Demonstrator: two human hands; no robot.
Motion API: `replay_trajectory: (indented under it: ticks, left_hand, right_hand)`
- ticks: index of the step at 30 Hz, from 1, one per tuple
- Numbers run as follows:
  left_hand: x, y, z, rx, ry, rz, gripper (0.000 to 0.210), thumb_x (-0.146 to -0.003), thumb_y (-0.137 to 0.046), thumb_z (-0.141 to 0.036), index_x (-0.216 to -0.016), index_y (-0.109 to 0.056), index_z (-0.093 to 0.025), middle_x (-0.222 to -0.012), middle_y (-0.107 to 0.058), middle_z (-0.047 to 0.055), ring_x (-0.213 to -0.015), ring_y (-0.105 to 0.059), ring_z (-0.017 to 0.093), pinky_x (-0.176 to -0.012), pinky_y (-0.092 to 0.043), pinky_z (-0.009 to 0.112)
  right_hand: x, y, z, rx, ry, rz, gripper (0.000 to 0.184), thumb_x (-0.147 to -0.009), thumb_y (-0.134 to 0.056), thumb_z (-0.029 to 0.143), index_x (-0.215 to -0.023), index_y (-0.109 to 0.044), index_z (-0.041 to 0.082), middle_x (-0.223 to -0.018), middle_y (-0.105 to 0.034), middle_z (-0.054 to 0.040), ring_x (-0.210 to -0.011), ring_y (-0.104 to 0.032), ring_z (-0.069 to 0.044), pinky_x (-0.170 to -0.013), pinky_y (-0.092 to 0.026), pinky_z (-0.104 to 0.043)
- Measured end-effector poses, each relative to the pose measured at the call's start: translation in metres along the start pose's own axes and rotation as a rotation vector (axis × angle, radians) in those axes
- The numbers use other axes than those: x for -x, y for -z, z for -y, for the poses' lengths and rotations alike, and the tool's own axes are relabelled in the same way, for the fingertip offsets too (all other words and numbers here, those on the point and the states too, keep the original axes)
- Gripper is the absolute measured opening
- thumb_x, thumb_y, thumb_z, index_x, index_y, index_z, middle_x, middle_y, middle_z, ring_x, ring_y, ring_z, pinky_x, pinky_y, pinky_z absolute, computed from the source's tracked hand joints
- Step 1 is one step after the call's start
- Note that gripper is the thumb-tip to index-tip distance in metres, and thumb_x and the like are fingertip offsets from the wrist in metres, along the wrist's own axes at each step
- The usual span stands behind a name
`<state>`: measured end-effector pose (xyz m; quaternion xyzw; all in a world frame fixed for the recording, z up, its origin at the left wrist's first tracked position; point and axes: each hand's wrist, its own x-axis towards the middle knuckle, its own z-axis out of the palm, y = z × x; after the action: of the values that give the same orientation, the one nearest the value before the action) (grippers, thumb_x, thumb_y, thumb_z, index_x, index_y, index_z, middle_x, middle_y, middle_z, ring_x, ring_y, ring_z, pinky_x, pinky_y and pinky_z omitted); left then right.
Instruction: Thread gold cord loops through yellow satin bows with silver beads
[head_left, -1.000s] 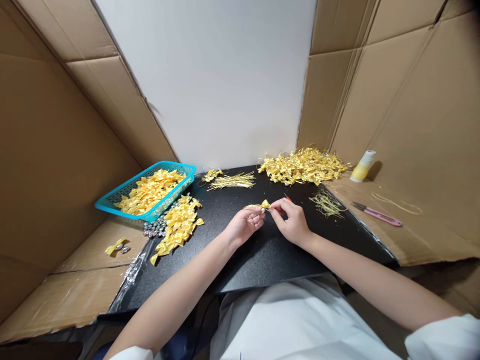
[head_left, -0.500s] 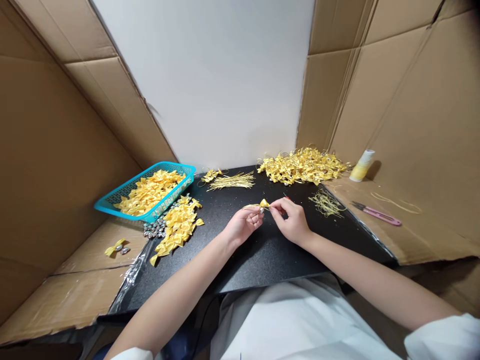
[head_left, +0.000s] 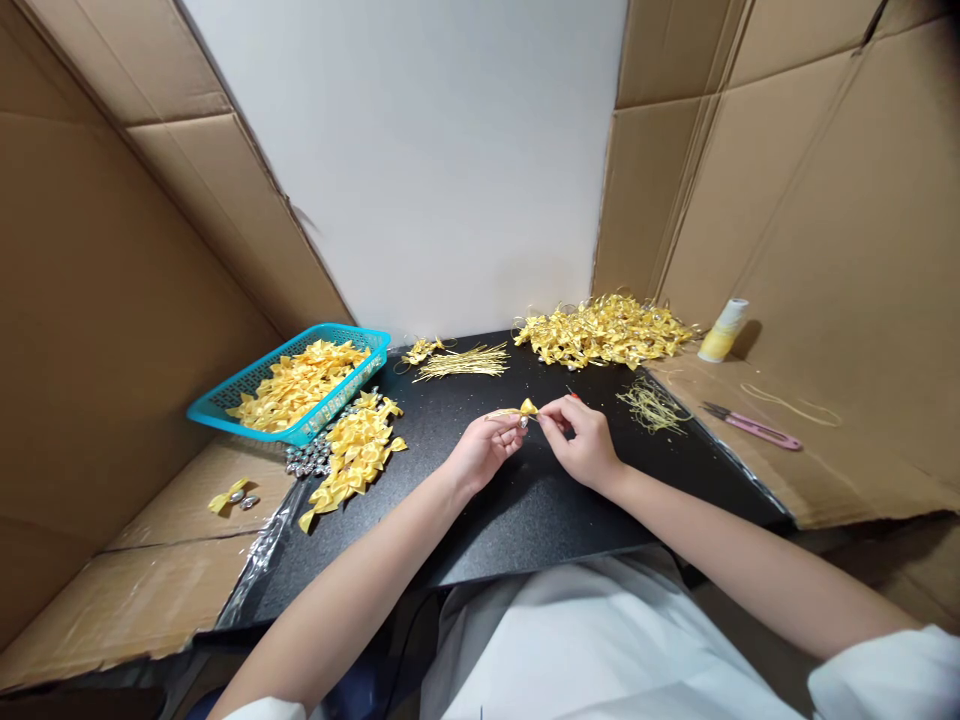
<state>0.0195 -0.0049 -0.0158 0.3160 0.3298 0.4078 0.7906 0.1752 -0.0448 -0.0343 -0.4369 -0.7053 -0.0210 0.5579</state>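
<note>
Over the middle of the black table, my left hand (head_left: 484,452) is closed, its thumb and fingertips pinching a small yellow ribbon bow (head_left: 529,407). A silvery bead (head_left: 523,422) shows just under the bow. Thin gold cord (head_left: 498,413) runs along the left fingertips. From the right, my right hand (head_left: 585,442) meets the bow, thumb and forefinger pinched at its side on what looks like the end of the cord. Something small and red (head_left: 574,396) shows behind the right knuckles, mostly hidden.
Left: a turquoise basket (head_left: 247,428) of yellow bows, loose bows (head_left: 352,450), silver beads (head_left: 307,458). Back: cut gold cords (head_left: 465,363) and a heap of beaded bows (head_left: 607,332). Right: thread scraps (head_left: 654,406), pink thread snips (head_left: 754,428), a thread spool (head_left: 724,332). Cardboard walls (head_left: 840,250) enclose the sides.
Both hands stay almost in place around the bow, with only a slight shift of the fingertips. The piles and tools have not moved.
</note>
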Motion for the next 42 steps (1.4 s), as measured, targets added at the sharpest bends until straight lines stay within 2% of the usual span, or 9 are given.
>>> replay_trajectory:
  ticks: [8, 12, 17, 23, 33, 42]
  left_hand:
    - [0.0000, 0.0007, 0.0009, 0.009, -0.030, 0.015, 0.009, -0.062, -0.071, -0.006, -0.070, -0.069, -0.010, -0.066, -0.069, 0.003, -0.060, -0.062, 0.008, -0.062, -0.048, 0.018]
    - [0.0000, 0.0004, 0.0005, 0.015, -0.034, 0.013, 0.009, -0.061, -0.071, -0.006, -0.069, -0.068, -0.010, -0.065, -0.068, 0.003, -0.060, -0.062, 0.008, -0.061, -0.048, 0.018]
    - [0.0003, -0.0003, 0.0007, 0.013, -0.033, 0.015, 0.009, -0.061, -0.071, -0.006, -0.068, -0.068, -0.010, -0.065, -0.068, 0.002, -0.059, -0.062, 0.008, -0.061, -0.048, 0.018]
    - [0.0012, -0.0008, 0.0008, 0.002, -0.026, 0.020, 0.008, -0.062, -0.070, -0.005, -0.068, -0.068, -0.010, -0.066, -0.068, 0.003, -0.059, -0.062, 0.008, -0.062, -0.048, 0.018]
    - [0.0003, -0.0004, 0.0006, -0.011, -0.019, 0.020, 0.006, -0.062, -0.070, -0.007, -0.067, -0.069, -0.010, -0.064, -0.068, 0.002, -0.057, -0.061, 0.007, -0.061, -0.048, 0.017]
    - [0.0011, -0.0007, 0.0002, -0.020, -0.004, 0.014, 0.009, -0.063, -0.069, -0.004, -0.069, -0.068, -0.011, -0.065, -0.068, 0.003, -0.057, -0.060, 0.008, -0.060, -0.048, 0.018]
  right_hand:
    - [-0.0009, 0.0023, 0.0025, 0.002, 0.020, -0.019, 0.013, -0.087, -0.053, 0.015, -0.075, -0.056, 0.020, -0.059, -0.052, 0.0021, -0.055, -0.049, -0.012, -0.061, -0.043, -0.026]
    - [-0.0018, 0.0035, 0.0041, -0.003, 0.005, -0.031, 0.014, -0.087, -0.052, 0.016, -0.074, -0.056, 0.020, -0.061, -0.053, 0.0014, -0.055, -0.049, -0.012, -0.057, -0.042, -0.025]
    - [-0.0020, 0.0025, 0.0022, 0.010, 0.023, -0.031, 0.014, -0.087, -0.052, 0.017, -0.074, -0.056, 0.020, -0.058, -0.052, 0.0026, -0.054, -0.048, -0.012, -0.064, -0.044, -0.028]
    - [-0.0014, 0.0016, 0.0016, 0.031, 0.005, 0.003, 0.014, -0.086, -0.051, 0.018, -0.073, -0.056, 0.022, -0.057, -0.052, 0.0019, -0.055, -0.049, -0.014, -0.066, -0.044, -0.031]
    - [-0.0032, 0.0027, 0.0024, 0.026, 0.058, 0.019, 0.015, -0.086, -0.052, 0.014, -0.073, -0.056, 0.021, -0.057, -0.048, 0.0027, -0.056, -0.048, -0.014, -0.066, -0.042, -0.030]
    - [-0.0026, 0.0009, 0.0003, 0.023, 0.029, 0.043, 0.015, -0.087, -0.052, 0.017, -0.074, -0.057, 0.021, -0.059, -0.053, 0.0017, -0.057, -0.050, -0.014, -0.067, -0.043, -0.031]
